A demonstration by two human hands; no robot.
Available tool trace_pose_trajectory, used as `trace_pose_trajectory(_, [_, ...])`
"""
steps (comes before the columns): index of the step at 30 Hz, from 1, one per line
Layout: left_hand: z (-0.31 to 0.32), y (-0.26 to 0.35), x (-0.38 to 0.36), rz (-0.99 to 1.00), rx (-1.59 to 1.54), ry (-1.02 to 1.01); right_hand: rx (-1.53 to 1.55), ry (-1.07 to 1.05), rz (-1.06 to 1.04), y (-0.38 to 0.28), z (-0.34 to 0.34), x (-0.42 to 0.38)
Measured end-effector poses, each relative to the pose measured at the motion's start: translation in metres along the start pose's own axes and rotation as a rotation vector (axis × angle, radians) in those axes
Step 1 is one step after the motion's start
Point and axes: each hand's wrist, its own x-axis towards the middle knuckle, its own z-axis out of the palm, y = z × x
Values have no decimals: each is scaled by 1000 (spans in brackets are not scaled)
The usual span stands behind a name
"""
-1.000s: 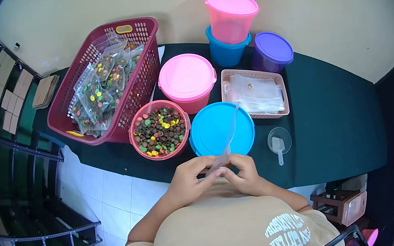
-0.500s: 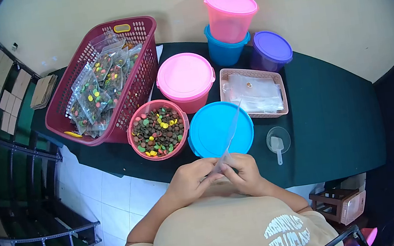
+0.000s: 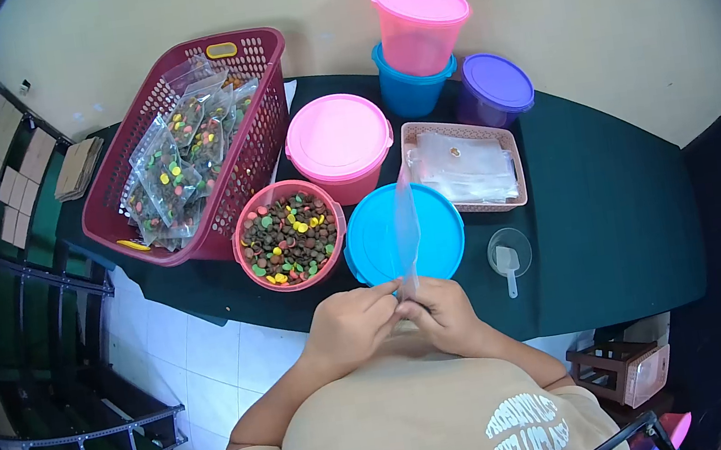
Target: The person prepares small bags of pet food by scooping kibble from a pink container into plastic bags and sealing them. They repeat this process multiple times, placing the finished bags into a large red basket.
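Observation:
Close to my chest, my left hand (image 3: 351, 328) and my right hand (image 3: 438, 309) meet with fingers pinched on the near end of a clear plastic bag (image 3: 407, 228). The bag stands up edge-on and looks flat, with no contents visible. Behind it lies the round blue lid (image 3: 371, 237) of a tub. To the left is an open pink tub (image 3: 289, 239) full of brown, green, yellow and pink button-shaped pieces. A perforated tray (image 3: 514, 170) at the right holds a stack of clear bags (image 3: 463, 177).
A maroon basket (image 3: 223, 220) of filled bags stands at the left. Behind are a pink-lidded tub (image 3: 338, 137), stacked pink (image 3: 421, 30) and blue (image 3: 416, 90) tubs, and a purple tub (image 3: 497, 89). A white scoop (image 3: 508, 267) rests in a clear bowl (image 3: 522, 245).
The bag has swung from leaning right to nearly upright, its far end shifting left. My left fingers have moved slightly up along its near end; both hands keep hold.

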Motion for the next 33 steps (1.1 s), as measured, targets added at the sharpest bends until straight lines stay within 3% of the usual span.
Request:
trace_pose_trajectory(5, [-6,-1,1,-25,46,102,-112,14,8,-4,-14,5])
trace_pose_trajectory(8, [-19,7,3,-18,248,70,-374,70,-102,-6,-22,7])
trace_pose_trajectory(10, [-29,1,3,-9,329,237,-456,141,-108,-7,-33,8])
trace_pose_trajectory(12, [-31,2,1,-21,341,184,-434,131,-151,-9,-31,3])
trace_pose_trajectory(14, [-30,1,5,146,225,241,-347,111,-94,-16,-28,-2])
trace_pose_trajectory(15, [-34,3,4,145,182,143,-349,117,-91,-17,-27,-2])
trace_pose_trajectory(17, [-37,7,13,171,119,128,-160,57,-164,-20,-27,-3])
trace_pose_trajectory(19, [-40,12,22,194,60,120,-42,38,-107,-24,-25,-4])
trace_pose_trajectory(21, [-41,12,26,311,93,-117,78,16,-55,-25,-22,-3])
trace_pose_trajectory(23, [-35,6,30,346,134,-111,638,31,148,-24,-20,0])
trace_pose_trajectory(27, [-21,-6,26,339,130,-70,707,18,208,-22,-23,-2])
trace_pose_trajectory(31, [-13,-2,22,343,117,10,502,68,196,-22,-19,-4])
trace_pose_trajectory(33, [-10,7,22,218,-22,45,482,66,226,-23,-19,-5])
